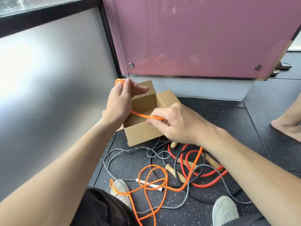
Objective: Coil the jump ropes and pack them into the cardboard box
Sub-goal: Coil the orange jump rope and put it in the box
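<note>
Head view: the orange jump rope (141, 115) stretches between both hands above the open cardboard box (143, 133) at frame centre. The left hand (119, 101) pinches a small loop of it. The right hand (175, 121) has its grip clenched round the cord, and the slack trails onto the floor (228, 121) at lower centre. The rope looks light, limp and springy, so it will probably uncoil; it is best held across the gathered loops.

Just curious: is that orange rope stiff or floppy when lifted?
Probably floppy: the orange rope curves slack between the left hand and right hand and loops loosely on the floor. Likely light: a fingertip pinch holds it. It may snag the red rope it crosses.
</note>
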Demonstrator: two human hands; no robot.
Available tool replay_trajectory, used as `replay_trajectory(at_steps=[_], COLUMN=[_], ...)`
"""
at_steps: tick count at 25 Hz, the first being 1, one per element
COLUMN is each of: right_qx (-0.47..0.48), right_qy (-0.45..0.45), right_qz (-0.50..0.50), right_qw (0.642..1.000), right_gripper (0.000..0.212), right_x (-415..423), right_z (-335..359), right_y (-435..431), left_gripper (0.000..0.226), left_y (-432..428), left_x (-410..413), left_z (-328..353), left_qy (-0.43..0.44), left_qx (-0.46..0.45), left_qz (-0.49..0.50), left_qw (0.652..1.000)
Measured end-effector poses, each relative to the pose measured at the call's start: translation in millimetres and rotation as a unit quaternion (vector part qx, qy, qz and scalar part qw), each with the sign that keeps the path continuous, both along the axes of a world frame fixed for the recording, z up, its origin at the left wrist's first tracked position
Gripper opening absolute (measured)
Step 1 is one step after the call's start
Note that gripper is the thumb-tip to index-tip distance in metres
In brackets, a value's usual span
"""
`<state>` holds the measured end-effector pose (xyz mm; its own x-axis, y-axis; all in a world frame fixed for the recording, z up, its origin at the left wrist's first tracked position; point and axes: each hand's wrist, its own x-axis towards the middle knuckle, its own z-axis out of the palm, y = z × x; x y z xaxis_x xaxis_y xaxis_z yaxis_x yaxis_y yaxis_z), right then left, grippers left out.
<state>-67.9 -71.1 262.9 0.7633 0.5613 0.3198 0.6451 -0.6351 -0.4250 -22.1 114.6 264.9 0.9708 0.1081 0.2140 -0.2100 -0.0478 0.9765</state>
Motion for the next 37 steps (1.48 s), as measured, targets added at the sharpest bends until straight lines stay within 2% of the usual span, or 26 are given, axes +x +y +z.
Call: replay_trajectory(at_steps=[2,3,4,5,7,9,11,13,15,17,19,20,21,22,23,24,25,26,27,29,31,33,34,35,37], right_qx=[0.008,0.025,0.049,0.079,0.128,0.134,0.131,0.168,0.131,0.069,0.069,0.058,0.027,-0.010,-0.024,-0.020,0.000,0.028,0.049,0.097,0.133,0.139,0.125,0.091,0.006], right_qy=[-0.062,-0.093,-0.118,-0.139,-0.172,-0.176,-0.113,0.028,0.125,0.164,0.167,0.146,0.096,0.029,-0.037,-0.091,-0.128,-0.148,-0.165,-0.187,-0.150,-0.051,-0.003,0.037,0.105], right_qz=[0.023,0.024,0.012,-0.017,-0.095,-0.153,-0.163,-0.135,-0.109,-0.070,-0.017,-0.002,-0.005,-0.029,-0.063,-0.099,-0.131,-0.158,-0.185,-0.239,-0.298,-0.341,-0.342,-0.320,-0.216], right_qw=[0.998,0.995,0.992,0.987,0.972,0.963,0.971,0.976,0.977,0.982,0.983,0.988,0.995,0.999,0.997,0.991,0.983,0.976,0.968,0.948,0.933,0.928,0.931,0.942,0.971], right_gripper=[0.034,0.034,0.033,0.031,0.035,0.050,0.054,0.039,0.030,0.030,0.026,0.027,0.029,0.033,0.039,0.047,0.053,0.058,0.060,0.063,0.066,0.072,0.071,0.065,0.054], right_x=[-5,-5,-2,4,16,23,24,20,15,4,-11,-16,-17,-16,-14,-11,-7,-2,4,16,29,38,38,34,17], right_z=[7,8,7,5,6,1,-12,-21,-28,-34,-32,-27,-21,-15,-7,-1,4,8,10,9,2,-10,-17,-24,-35], right_y=[-3,-5,-9,-16,-33,-43,-40,-25,-9,8,23,26,26,23,17,10,2,-5,-13,-32,-50,-55,-49,-38,-7], left_gripper=[0.042,0.048,0.053,0.055,0.052,0.045,0.040,0.035,0.032,0.035,0.036,0.034,0.033,0.035,0.039,0.043,0.046,0.047,0.049,0.048,0.042,0.037,0.038,0.039,0.043], left_y=[-5,-10,-16,-21,-28,-35,-43,-50,-54,-44,-21,-10,-2,1,-1,-6,-13,-22,-30,-41,-47,-55,-58,-61,-62], left_x=[-11,-18,-25,-29,-32,-32,-39,-46,-45,-33,-13,-5,-1,-2,-7,-14,-22,-30,-36,-43,-50,-59,-60,-58,-46], left_z=[-3,0,3,4,8,11,12,17,26,34,29,23,16,9,6,5,7,11,13,15,15,19,22,25,30], left_qy=[0.022,0.053,0.081,0.101,0.149,0.225,0.257,0.223,0.152,0.066,-0.006,-0.024,-0.025,-0.004,0.025,0.056,0.090,0.124,0.158,0.230,0.288,0.301,0.281,0.245,0.159], left_qx=[0.204,0.259,0.264,0.217,0.057,-0.077,-0.201,-0.318,-0.398,-0.429,-0.372,-0.284,-0.149,0.017,0.168,0.274,0.327,0.337,0.304,0.156,0.004,-0.166,-0.233,-0.288,-0.359], left_qz=[-0.036,-0.080,-0.138,-0.201,-0.306,-0.391,-0.457,-0.466,-0.387,-0.244,-0.126,-0.085,-0.060,-0.048,-0.058,-0.090,-0.136,-0.185,-0.238,-0.370,-0.492,-0.554,-0.547,-0.516,-0.381], left_qw=[0.978,0.961,0.951,0.950,0.939,0.889,0.827,0.795,0.817,0.867,0.919,0.955,0.987,0.999,0.984,0.956,0.931,0.915,0.909,0.887,0.821,0.758,0.753,0.769,0.837])
